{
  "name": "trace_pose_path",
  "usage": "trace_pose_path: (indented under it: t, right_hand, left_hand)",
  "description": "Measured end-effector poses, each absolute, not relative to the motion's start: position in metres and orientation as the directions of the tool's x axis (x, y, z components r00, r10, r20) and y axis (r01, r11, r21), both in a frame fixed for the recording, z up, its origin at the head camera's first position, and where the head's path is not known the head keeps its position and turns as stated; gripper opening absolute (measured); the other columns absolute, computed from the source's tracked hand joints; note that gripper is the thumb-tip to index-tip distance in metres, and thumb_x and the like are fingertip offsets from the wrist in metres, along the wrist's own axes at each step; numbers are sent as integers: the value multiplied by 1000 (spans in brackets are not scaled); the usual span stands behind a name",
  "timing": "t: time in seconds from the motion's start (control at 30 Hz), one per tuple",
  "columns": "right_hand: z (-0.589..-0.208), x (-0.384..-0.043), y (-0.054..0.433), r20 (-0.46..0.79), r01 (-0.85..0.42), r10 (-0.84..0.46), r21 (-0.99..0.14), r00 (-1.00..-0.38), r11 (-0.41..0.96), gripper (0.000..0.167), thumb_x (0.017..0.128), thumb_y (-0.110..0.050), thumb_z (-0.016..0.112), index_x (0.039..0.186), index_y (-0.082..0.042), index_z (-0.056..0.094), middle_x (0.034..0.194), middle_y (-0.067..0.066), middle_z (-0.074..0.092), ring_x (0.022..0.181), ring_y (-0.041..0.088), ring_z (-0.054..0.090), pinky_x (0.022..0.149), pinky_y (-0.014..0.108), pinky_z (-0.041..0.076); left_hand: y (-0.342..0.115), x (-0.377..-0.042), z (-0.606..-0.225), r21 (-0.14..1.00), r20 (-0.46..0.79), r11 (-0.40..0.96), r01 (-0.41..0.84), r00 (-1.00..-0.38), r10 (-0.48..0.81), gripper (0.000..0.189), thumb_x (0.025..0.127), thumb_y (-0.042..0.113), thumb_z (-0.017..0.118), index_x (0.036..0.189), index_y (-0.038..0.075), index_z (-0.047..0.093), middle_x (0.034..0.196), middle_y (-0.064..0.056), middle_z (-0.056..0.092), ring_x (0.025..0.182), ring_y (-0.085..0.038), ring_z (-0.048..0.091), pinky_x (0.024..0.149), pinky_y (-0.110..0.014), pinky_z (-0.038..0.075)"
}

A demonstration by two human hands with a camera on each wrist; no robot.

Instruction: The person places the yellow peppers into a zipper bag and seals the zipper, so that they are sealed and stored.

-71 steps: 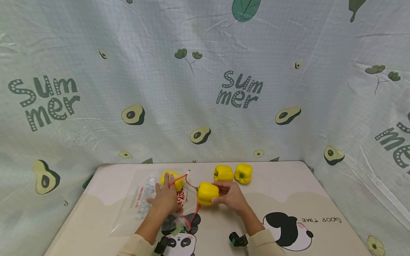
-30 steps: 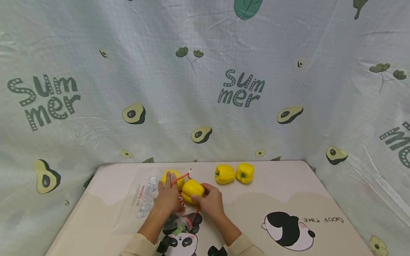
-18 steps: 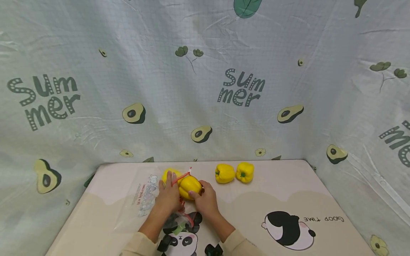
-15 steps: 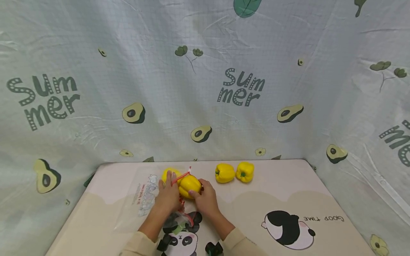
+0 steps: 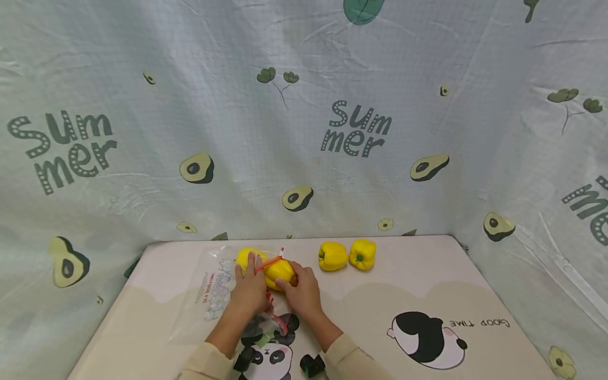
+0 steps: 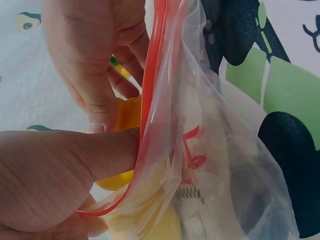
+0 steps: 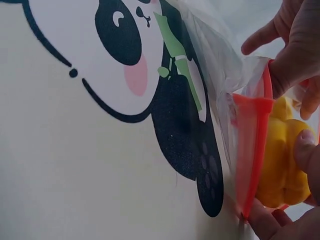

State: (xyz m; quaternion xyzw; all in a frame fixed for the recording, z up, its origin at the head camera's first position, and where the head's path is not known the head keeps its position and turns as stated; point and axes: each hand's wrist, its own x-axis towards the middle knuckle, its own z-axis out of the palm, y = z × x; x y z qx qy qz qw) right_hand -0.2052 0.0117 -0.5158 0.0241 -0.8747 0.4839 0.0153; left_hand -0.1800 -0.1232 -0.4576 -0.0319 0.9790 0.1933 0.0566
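Wrinkled pale backdrop sheet (image 5: 247,132) hangs behind and at both sides of tabletop (image 5: 361,301); carries grey-green "SUMMER" lettering (image 5: 356,128), halved-avocado prints (image 5: 297,198), yellow flower prints (image 5: 385,225), green leaf print (image 5: 363,10) at top. Tabletop is pink and beige; upside-down panda print (image 5: 269,364) at near edge, black-and-white animal-head print (image 5: 423,340) to right, inverted "GOOD TIME" lettering (image 5: 480,323) beside it.

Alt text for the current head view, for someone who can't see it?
A person's right hand holds a yellow pepper at the red-edged mouth of a clear bag, with the left hand at the mouth too. A second pepper shows at the bag; two more peppers sit farther back on the table.
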Motion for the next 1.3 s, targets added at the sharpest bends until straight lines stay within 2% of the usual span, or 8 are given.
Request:
trace_pose_path:
  t: [0.1, 0.2, 0.3, 0.47, 0.57, 0.67, 0.83, 1.3]
  right_hand:
    - [-516, -207, 11, 36, -28, 5, -860, -999, 509, 59, 91, -29, 82, 137, -5, 55, 104, 8, 56, 90, 17, 53, 87, 33, 57]
    - [-515, -208, 11, 16, 1, 31, -875, -999, 483, 45, 87, -24, 85, 113, -5, 54, 92, 6, 52, 84, 18, 51, 76, 28, 50]
    - [-515, -208, 11, 12, 5, 31, -871, -999, 491, 37, 88, -24, 85, 93, -8, 52, 83, 4, 50, 81, 18, 51, 71, 27, 43]
    - [-517, -207, 9, 37, -25, 13, -863, -999, 505, 30, 91, -28, 82, 86, -11, 57, 78, 1, 51, 77, 16, 51, 66, 25, 41]
    - [-517, -206, 9, 42, -32, 8, -869, -999, 494, 24, 92, -26, 81, 91, -10, 63, 80, 2, 54, 77, 16, 51, 64, 24, 43]
    - [-515, -206, 11, 31, -31, -8, -872, -999, 488, 19, 92, -23, 80, 103, -9, 71, 84, 2, 57, 79, 16, 51, 65, 22, 44]
    - [-515, -208, 12, 20, -41, -47, -861, -999, 507, 34, 91, -16, 77, 125, -11, 74, 89, 5, 57, 81, 16, 49, 65, 23, 41]
    - [-506, -212, 9, -67, -65, -187, -784, -980, 617, 73, 83, -15, 76, 153, -23, 55, 91, 6, 48, 78, 18, 44, 59, 26, 32]
  left_hand:
    - [-123, -180, -457, 377, -119, 923, -78, -992, -35, 119, 71, 12, 96, 162, -6, 23, 174, -27, 7, 153, -64, 15, 104, -72, 48]
    - [-123, -180, -456, 381, -114, 922, -71, -993, -30, 120, 70, 12, 96, 162, -6, 22, 174, -28, 7, 153, -65, 15, 104, -72, 48]
    - [-122, -180, -456, 375, -110, 924, -67, -994, -27, 120, 69, 13, 97, 162, -6, 23, 173, -28, 8, 152, -65, 15, 103, -72, 49]
    - [-122, -179, -457, 359, -100, 931, -62, -995, -28, 119, 68, 15, 97, 161, -8, 26, 173, -29, 10, 152, -64, 17, 101, -72, 51]
    - [-122, -180, -457, 363, -106, 929, -71, -994, -35, 120, 68, 14, 97, 161, -7, 25, 173, -28, 10, 153, -63, 17, 100, -73, 50]
    - [-122, -180, -456, 363, -119, 928, -86, -992, -45, 120, 69, 13, 97, 162, -5, 23, 174, -26, 9, 154, -62, 16, 100, -74, 50]
    - [-124, -182, -454, 348, -121, 934, -84, -992, -44, 119, 70, 14, 96, 162, -5, 24, 174, -26, 10, 154, -62, 16, 99, -75, 50]
    - [-123, -181, -451, 351, -111, 933, -77, -993, -40, 116, 72, 14, 95, 161, -8, 25, 174, -27, 9, 154, -62, 15, 97, -78, 48]
